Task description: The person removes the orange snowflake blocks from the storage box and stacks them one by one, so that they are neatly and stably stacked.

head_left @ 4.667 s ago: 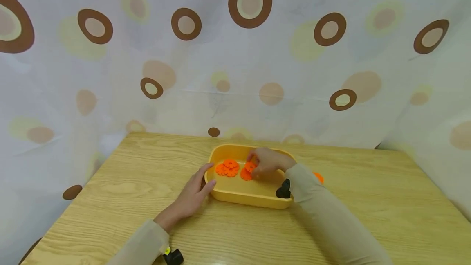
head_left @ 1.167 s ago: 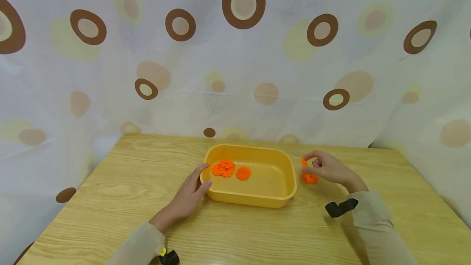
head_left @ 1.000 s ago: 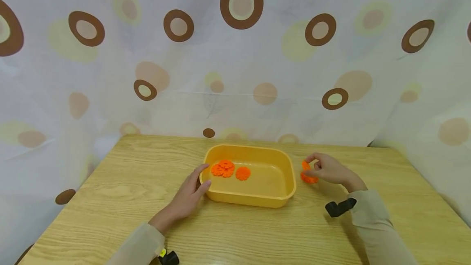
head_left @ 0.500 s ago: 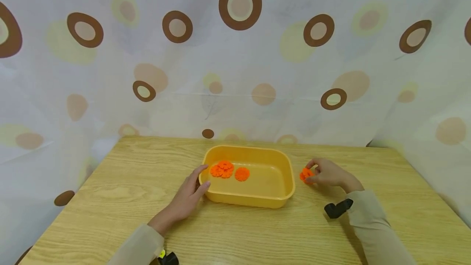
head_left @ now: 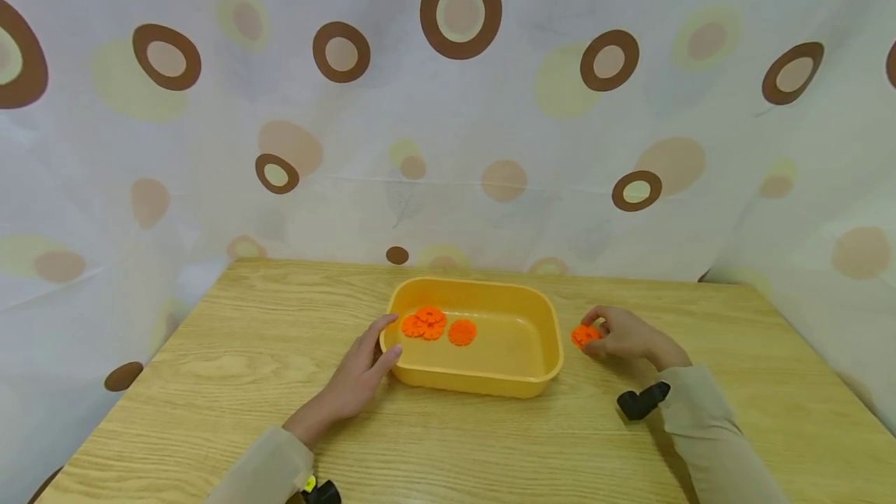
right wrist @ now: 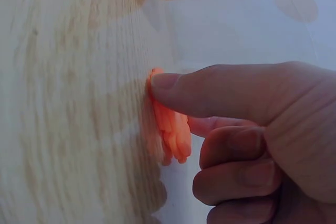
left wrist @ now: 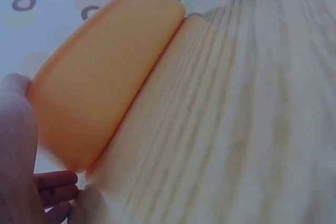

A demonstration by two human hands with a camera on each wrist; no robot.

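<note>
A yellow plastic basin stands on the table. My left hand grips its left end, thumb and a fingertip at the rim; in the left wrist view the fingers bend near its lower corner. Inside the basin lie several overlapping orange notched discs and one separate orange disc. Right of the basin, my right hand pinches orange notched discs low at the tabletop. In the right wrist view these discs form a small stack under the thumb; their far side is hidden.
The wooden table reaches back to a white curtain with brown circles. Black wrist devices sit at both sleeves. The basin's right wall stands just left of my right hand.
My right hand has taken an orange disc out of the basin to the right and lowered it flat onto the orange disc on the table. My left hand stays at the basin.
</note>
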